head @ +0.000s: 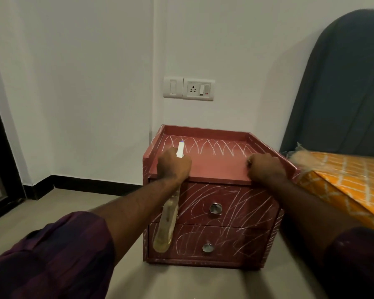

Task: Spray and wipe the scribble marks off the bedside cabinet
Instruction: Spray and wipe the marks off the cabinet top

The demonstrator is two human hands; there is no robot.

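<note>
The red bedside cabinet point(216, 167) stands on the floor against the wall. White scribble marks point(214, 145) cover the back of its top, both drawer fronts point(242, 203) and its sides. My left hand point(173, 165) is shut on a spray bottle point(165, 229) at the top's front left corner. Its white nozzle point(180, 148) points over the top, and its clear body of yellowish liquid hangs in front of the drawers. My right hand point(266, 167) is a closed fist resting at the top's front right; whether it holds anything is hidden.
A bed with an orange patterned cover point(343, 186) and a dark headboard point(343, 87) touches the cabinet's right side. A beige fibrous wad point(304, 158) lies at the bed's corner. A socket panel point(189, 89) is on the wall above. Grey floor lies to the left.
</note>
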